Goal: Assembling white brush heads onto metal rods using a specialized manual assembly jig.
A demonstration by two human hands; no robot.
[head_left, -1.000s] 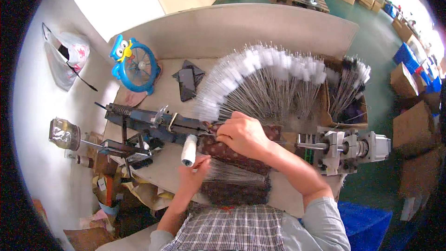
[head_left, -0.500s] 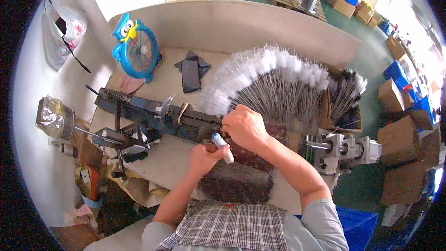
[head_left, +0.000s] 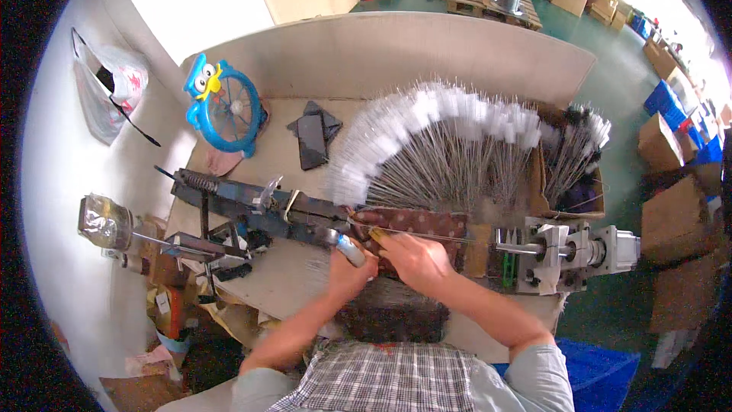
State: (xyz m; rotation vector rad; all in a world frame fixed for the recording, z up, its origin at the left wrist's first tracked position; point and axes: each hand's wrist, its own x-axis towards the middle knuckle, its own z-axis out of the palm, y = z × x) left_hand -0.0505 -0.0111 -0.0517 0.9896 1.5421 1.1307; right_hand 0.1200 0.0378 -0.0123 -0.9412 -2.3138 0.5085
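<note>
My left hand (head_left: 354, 276) is closed around a handle wrapped in white and pale blue (head_left: 351, 250), at the near side of a long dark metal fixture (head_left: 309, 210). Just right of it, my right hand (head_left: 415, 261) is blurred, its fingers bent at the fixture's right end by a small yellow spot. What those fingers hold, if anything, cannot be made out. A thin wire (head_left: 450, 239) runs from near these fingers toward a metal spindle (head_left: 518, 247). Beyond my hands, several wire-stemmed brushes (head_left: 427, 118) with white bristle heads lie fanned out.
A motorised unit (head_left: 583, 252) stands at the table's right end. Behind it, a cardboard box (head_left: 541, 175) holds darker brushes. A phone (head_left: 311, 141) and a blue cartoon-headed fan (head_left: 229, 111) sit at the back left. A curved partition (head_left: 396, 53) rims the far side.
My right hand has dropped from the fixture's far side toward me and right. The handle in my left hand has swung left. The wire toward the spindle now shows; the whole view has shifted slightly.
</note>
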